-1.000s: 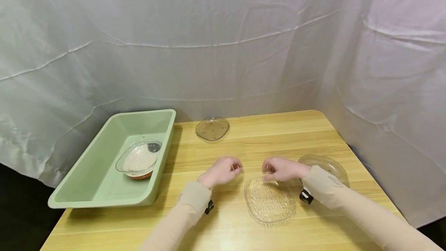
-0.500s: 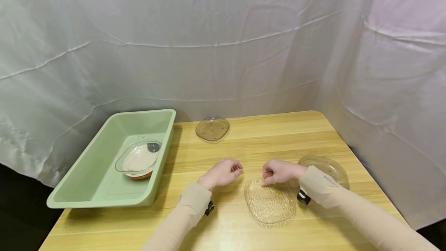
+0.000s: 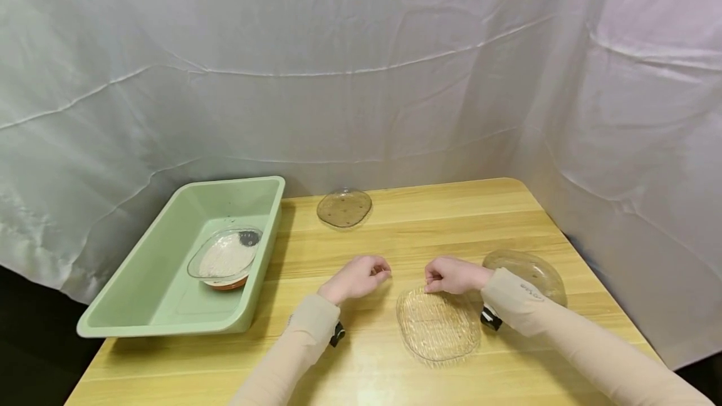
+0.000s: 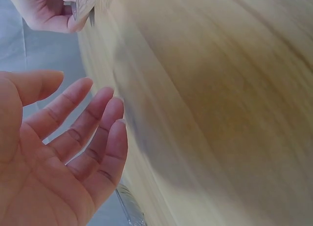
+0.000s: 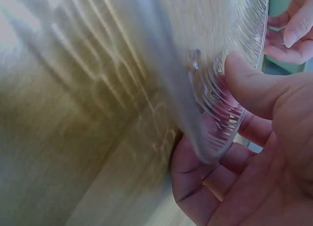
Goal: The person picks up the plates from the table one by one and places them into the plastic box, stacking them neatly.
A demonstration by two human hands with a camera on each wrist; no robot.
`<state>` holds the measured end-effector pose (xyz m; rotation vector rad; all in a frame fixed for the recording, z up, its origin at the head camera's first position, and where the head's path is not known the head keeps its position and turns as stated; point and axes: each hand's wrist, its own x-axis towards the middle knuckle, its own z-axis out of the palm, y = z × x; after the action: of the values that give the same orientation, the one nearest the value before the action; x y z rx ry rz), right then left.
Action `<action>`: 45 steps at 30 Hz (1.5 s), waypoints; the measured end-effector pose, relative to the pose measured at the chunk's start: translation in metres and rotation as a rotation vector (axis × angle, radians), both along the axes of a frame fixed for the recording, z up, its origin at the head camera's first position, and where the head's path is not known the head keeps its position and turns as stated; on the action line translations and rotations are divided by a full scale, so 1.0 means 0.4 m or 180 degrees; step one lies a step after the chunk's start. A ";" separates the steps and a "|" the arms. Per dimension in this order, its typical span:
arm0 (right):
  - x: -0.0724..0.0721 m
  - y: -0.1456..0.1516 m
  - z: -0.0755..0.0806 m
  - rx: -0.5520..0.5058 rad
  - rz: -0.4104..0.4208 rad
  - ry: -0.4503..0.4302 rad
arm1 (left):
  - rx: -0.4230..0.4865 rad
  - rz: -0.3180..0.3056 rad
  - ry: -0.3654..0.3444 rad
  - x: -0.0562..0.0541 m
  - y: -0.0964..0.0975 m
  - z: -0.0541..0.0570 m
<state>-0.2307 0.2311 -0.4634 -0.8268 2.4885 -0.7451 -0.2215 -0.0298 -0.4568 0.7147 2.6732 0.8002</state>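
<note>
While the left hand (image 3: 352,279) hangs loosely curved, the right hand (image 3: 455,275) pinches a clear, ridged, rounded-square plate (image 3: 437,327).

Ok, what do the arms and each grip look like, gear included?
The left sleeve and right sleeve are long and beige, ending in wider cuffs. The right cuff bears a grey marking, too small to read. A black device sits at each wrist; the right device has a whitish patch. The left grip and right grip wear no gloves.

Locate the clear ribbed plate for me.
In the head view, the clear, ribbed, rounded plate is right of centre over the yellowish wooden table, the right hand gripping its far edge.
</note>
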 end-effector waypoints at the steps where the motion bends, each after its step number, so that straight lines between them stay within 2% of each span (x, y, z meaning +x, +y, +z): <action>1: 0.000 0.000 0.000 0.0008 -0.0002 0.0020 | 0.0006 0.0014 -0.0010 0.001 -0.002 0.000; 5: 0.000 0.000 -0.002 0.0033 -0.0005 0.0068 | 0.0019 0.0025 -0.0061 0.003 -0.007 -0.001; 12: -0.006 0.004 -0.008 0.0019 -0.0009 0.0103 | 0.0030 0.0029 -0.0023 0.003 -0.010 -0.004; 21: -0.011 0.009 -0.007 -0.0196 -0.0058 -0.0012 | 0.0126 0.0149 0.0064 -0.002 -0.019 0.000; 30: -0.022 0.018 -0.025 -0.0501 -0.0148 -0.0130 | 0.0583 0.0476 0.0296 -0.010 -0.021 -0.007; 37: -0.027 0.023 -0.037 -0.0609 -0.0418 -0.0090 | 0.0836 0.0645 0.0263 -0.011 -0.022 -0.005; 42: -0.015 0.010 -0.036 -0.0675 -0.0653 -0.0028 | 0.1008 0.0732 0.0299 -0.013 -0.019 -0.010; 45: -0.004 -0.002 -0.038 -0.0850 -0.0746 -0.0047 | 0.1165 0.0806 0.0335 -0.015 -0.018 -0.014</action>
<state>-0.2324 0.2305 -0.4786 -0.6168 2.5344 -1.1798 -0.2275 -0.0371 -0.4622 0.5094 2.7777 1.3784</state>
